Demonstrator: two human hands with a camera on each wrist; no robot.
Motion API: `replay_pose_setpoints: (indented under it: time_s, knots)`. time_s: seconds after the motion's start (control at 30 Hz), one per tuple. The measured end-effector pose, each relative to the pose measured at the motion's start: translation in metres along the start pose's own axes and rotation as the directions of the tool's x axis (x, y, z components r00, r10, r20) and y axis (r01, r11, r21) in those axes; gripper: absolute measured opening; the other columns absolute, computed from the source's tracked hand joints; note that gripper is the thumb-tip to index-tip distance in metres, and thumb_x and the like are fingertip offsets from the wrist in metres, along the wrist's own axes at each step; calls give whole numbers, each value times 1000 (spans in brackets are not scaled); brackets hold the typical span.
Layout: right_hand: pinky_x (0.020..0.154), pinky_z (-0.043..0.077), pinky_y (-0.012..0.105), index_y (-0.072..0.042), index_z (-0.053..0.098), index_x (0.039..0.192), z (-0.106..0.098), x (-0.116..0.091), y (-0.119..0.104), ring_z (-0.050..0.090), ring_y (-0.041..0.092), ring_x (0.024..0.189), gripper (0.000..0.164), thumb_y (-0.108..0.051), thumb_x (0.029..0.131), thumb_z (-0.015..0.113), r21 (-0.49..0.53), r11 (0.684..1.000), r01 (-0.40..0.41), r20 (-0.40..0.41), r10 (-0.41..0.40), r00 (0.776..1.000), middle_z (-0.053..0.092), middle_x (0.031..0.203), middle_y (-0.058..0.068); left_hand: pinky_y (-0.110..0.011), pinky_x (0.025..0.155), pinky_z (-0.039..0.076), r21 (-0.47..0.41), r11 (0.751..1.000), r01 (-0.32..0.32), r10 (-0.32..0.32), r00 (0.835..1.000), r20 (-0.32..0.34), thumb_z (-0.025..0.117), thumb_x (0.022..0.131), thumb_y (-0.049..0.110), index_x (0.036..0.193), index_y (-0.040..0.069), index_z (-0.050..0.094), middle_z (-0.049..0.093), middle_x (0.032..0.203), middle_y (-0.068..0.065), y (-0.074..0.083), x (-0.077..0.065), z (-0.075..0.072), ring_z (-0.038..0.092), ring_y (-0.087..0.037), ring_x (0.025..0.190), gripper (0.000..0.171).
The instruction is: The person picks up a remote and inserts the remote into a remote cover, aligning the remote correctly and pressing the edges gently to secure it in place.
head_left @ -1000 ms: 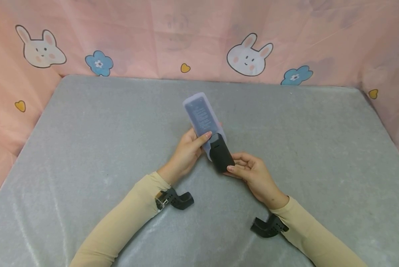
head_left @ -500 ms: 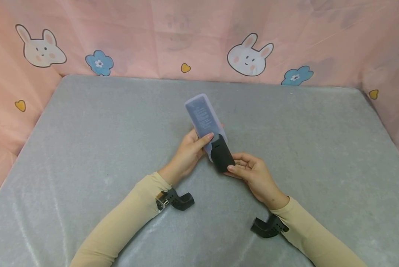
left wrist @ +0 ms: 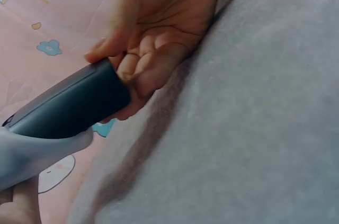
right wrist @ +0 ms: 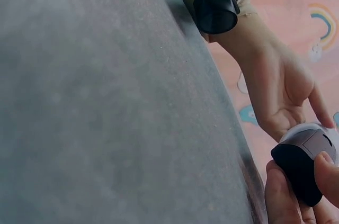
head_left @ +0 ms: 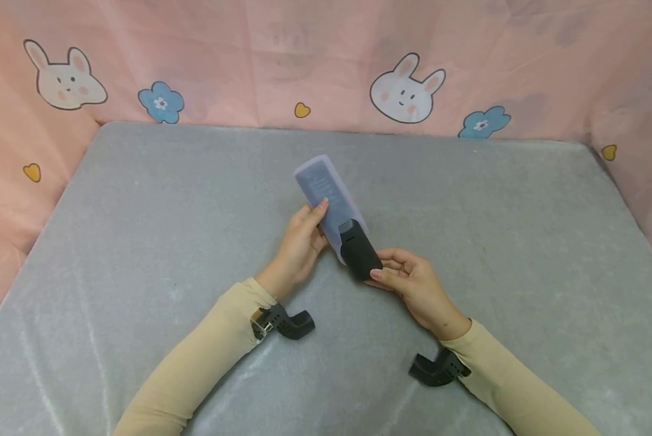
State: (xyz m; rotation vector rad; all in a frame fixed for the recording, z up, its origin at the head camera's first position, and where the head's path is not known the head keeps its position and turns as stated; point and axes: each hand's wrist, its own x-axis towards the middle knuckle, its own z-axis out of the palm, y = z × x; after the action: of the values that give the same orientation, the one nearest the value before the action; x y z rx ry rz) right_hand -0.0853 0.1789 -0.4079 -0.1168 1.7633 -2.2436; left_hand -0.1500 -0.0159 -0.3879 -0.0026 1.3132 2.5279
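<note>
A black remote control [head_left: 361,253] lies partly inside a translucent lavender silicone cover [head_left: 312,174]. Pale printed lines show through the cover. My left hand [head_left: 297,245] grips the cover along its left side, thumb on top and fingers beneath. With thumb and fingers, my right hand [head_left: 415,287] pinches the bare black end. In the left wrist view, the remote's dark body [left wrist: 69,105] sticks out of the cover's mouth [left wrist: 37,152]. The right wrist view shows the black end [right wrist: 297,173] between my right thumb and fingers, with the left palm beyond.
A grey cloth-covered table [head_left: 167,212] spreads under both hands. Behind it and at the sides hangs a pink curtain [head_left: 331,54] with rabbits, flowers and hearts. Black camera mounts [head_left: 293,324] sit on both wrists.
My left thumb has slid up the cover, away from the black end, and the left hand has shifted up and left. The cover tilts slightly more left. My right hand stays almost still.
</note>
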Motion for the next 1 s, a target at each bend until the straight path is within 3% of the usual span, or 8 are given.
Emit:
replay_pose_setpoints:
  time_s: [0.17,0.37,0.6,1.0]
  knots:
    - [79,54,29,-2,57,103,0,0,0,68,15,85,24,13,85,60,25,1000,-7,1,7,1000,68,93,5,-28,81,51,4,999,-45,45,998,-41,40,101,10,126,-9,44,63,98,0,1,3,-1,63,-11,89,32]
    - [79,54,28,-3,58,101,0,0,1,68,15,84,23,13,84,61,19,1000,1,3,-1,1000,69,92,5,-30,86,51,22,999,-32,34,997,-67,44,100,8,127,-10,44,60,110,-9,-1,4,0,62,-13,93,33]
    - [78,54,28,-2,59,100,0,0,2,68,15,84,23,13,83,61,7,1000,-3,-4,3,1000,69,91,5,-27,83,52,27,999,-22,24,998,-52,43,100,4,126,-12,44,59,111,-12,-2,3,2,62,-12,90,31]
    - [78,54,28,0,58,102,0,0,1,67,15,86,22,13,84,61,-3,1000,-5,-7,5,1000,69,93,5,-32,90,50,18,1000,-24,25,999,-28,42,99,2,130,-14,42,56,120,-18,-1,0,3,62,-13,93,34]
